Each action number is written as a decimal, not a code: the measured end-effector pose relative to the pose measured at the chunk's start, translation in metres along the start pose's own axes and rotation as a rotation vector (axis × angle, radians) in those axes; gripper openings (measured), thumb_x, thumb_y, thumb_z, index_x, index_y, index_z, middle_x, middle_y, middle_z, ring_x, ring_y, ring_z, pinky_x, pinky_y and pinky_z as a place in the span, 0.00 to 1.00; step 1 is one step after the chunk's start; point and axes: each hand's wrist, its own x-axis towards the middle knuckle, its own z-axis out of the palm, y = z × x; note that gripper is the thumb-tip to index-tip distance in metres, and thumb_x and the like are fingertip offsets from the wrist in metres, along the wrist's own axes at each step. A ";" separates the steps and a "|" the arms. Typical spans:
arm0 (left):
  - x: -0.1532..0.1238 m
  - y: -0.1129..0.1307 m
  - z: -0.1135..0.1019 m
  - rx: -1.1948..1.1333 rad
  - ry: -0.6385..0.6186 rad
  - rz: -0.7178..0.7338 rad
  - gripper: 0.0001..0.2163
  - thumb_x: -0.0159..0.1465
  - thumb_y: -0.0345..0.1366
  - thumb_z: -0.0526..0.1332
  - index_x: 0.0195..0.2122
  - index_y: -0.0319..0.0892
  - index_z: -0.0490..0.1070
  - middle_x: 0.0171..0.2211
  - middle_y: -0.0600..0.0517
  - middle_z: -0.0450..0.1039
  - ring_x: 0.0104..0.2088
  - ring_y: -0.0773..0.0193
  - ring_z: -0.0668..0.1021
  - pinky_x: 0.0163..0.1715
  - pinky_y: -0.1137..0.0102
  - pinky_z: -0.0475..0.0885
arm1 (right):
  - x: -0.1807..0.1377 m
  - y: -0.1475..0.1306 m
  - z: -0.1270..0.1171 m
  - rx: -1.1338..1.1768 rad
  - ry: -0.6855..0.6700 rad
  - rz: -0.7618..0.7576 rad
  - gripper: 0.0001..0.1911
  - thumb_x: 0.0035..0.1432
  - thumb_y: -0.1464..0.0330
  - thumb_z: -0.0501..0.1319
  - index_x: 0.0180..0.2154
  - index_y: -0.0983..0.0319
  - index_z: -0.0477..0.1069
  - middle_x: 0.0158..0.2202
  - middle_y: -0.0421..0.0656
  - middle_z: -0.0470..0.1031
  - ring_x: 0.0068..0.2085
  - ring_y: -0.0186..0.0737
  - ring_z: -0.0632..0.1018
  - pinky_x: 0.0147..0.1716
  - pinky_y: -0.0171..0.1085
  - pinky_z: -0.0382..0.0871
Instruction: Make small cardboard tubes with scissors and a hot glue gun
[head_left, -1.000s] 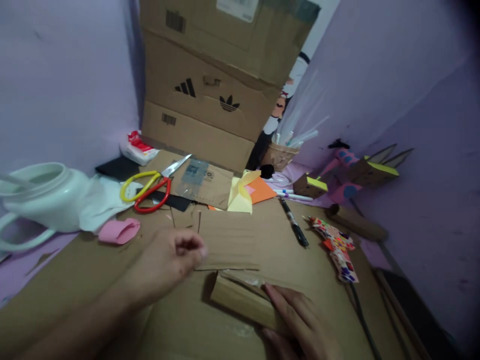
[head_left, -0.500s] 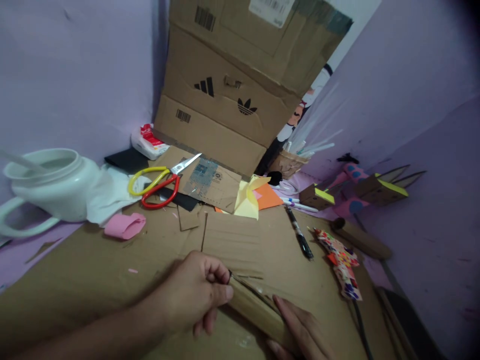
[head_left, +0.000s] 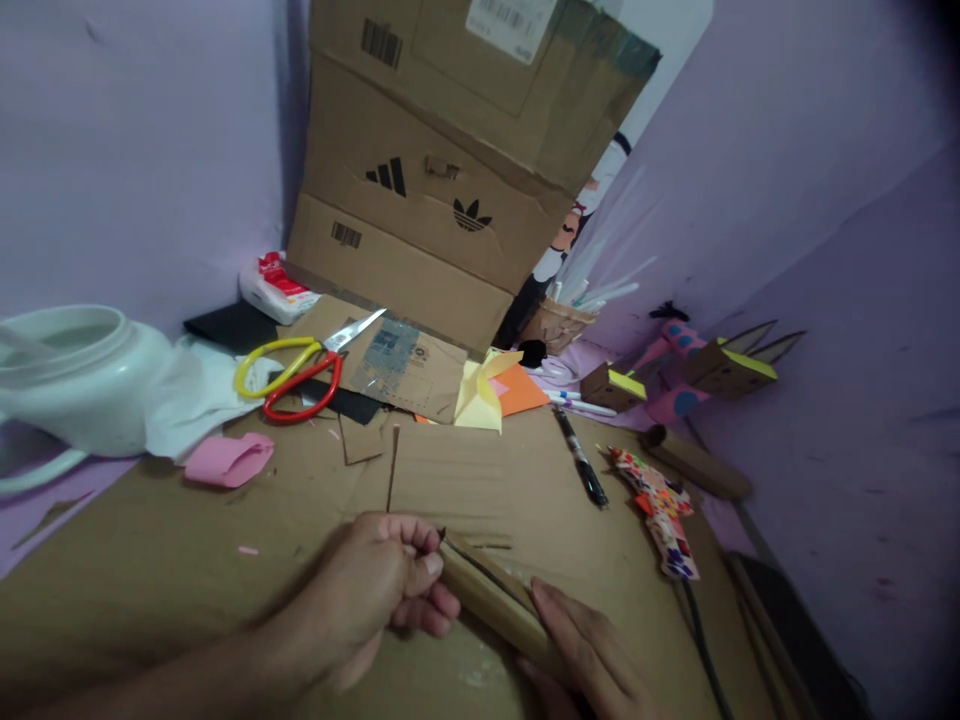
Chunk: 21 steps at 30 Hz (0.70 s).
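Note:
A rolled piece of brown cardboard point(head_left: 491, 603) lies slanted across the low middle of the view, a dark seam running along its upper side. My left hand point(head_left: 386, 585) pinches its far end between thumb and forefinger, the other fingers curled. At the near end my right hand point(head_left: 585, 645) wraps round the roll, fingers along the seam; its lower part is cut off by the frame. Just beyond the roll is a flat cardboard piece point(head_left: 450, 480) with crease lines.
Scissors point(head_left: 300, 375) with yellow and red handles lie at back left, near a white pot point(head_left: 82, 390) and a pink paper loop point(head_left: 229, 460). To the right are a black pen point(head_left: 580, 460), a flower-patterned glue gun point(head_left: 660, 510) with a cord, and a cardboard tube point(head_left: 697, 462).
The camera view has shifted slightly, so the background sits further left. Both hands keep hold of the roll; the lower fingers of my left hand have moved nearer to it.

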 end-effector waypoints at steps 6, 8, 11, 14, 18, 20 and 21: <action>0.000 0.003 -0.009 -0.064 -0.082 -0.002 0.06 0.48 0.32 0.62 0.23 0.38 0.65 0.16 0.52 0.72 0.17 0.69 0.73 0.20 0.75 0.68 | -0.001 0.002 0.003 -0.029 0.049 -0.035 0.29 0.55 0.73 0.60 0.58 0.52 0.61 0.42 0.45 0.79 0.41 0.46 0.80 0.36 0.39 0.78; 0.000 0.003 -0.011 -0.090 -0.152 0.018 0.09 0.49 0.37 0.64 0.24 0.36 0.68 0.20 0.50 0.73 0.19 0.68 0.74 0.19 0.74 0.69 | -0.001 0.002 0.003 -0.021 0.051 -0.050 0.28 0.56 0.74 0.59 0.58 0.53 0.60 0.42 0.46 0.79 0.41 0.46 0.80 0.36 0.39 0.77; 0.001 0.001 -0.012 -0.028 -0.175 0.023 0.13 0.49 0.41 0.64 0.23 0.34 0.70 0.19 0.49 0.72 0.17 0.70 0.72 0.17 0.76 0.67 | -0.001 0.000 0.003 -0.029 0.051 -0.063 0.31 0.56 0.77 0.58 0.59 0.53 0.59 0.42 0.46 0.79 0.42 0.45 0.80 0.36 0.40 0.77; 0.003 0.000 -0.010 0.027 -0.123 -0.002 0.11 0.46 0.39 0.64 0.18 0.36 0.67 0.13 0.50 0.69 0.14 0.71 0.70 0.14 0.78 0.64 | 0.000 -0.002 0.000 -0.040 0.044 -0.065 0.32 0.56 0.79 0.58 0.59 0.52 0.57 0.43 0.46 0.79 0.42 0.45 0.79 0.38 0.41 0.76; 0.005 0.002 -0.007 0.032 -0.085 0.033 0.09 0.45 0.37 0.64 0.17 0.37 0.66 0.12 0.52 0.69 0.12 0.72 0.69 0.13 0.79 0.63 | 0.004 -0.005 -0.004 -0.003 0.010 -0.093 0.32 0.54 0.78 0.60 0.59 0.54 0.58 0.44 0.47 0.78 0.44 0.46 0.79 0.40 0.40 0.76; 0.005 0.004 -0.008 0.031 -0.069 0.062 0.09 0.46 0.36 0.64 0.18 0.37 0.67 0.12 0.52 0.70 0.12 0.73 0.69 0.12 0.80 0.63 | 0.006 -0.007 -0.004 0.077 0.019 -0.009 0.34 0.53 0.74 0.63 0.60 0.56 0.57 0.47 0.48 0.76 0.45 0.47 0.78 0.41 0.40 0.76; 0.005 0.006 -0.009 0.022 -0.059 0.076 0.08 0.46 0.35 0.65 0.19 0.37 0.67 0.12 0.52 0.70 0.12 0.73 0.69 0.12 0.80 0.63 | 0.006 -0.008 -0.004 0.138 0.051 0.080 0.34 0.53 0.71 0.64 0.60 0.57 0.56 0.49 0.50 0.74 0.46 0.48 0.77 0.41 0.40 0.76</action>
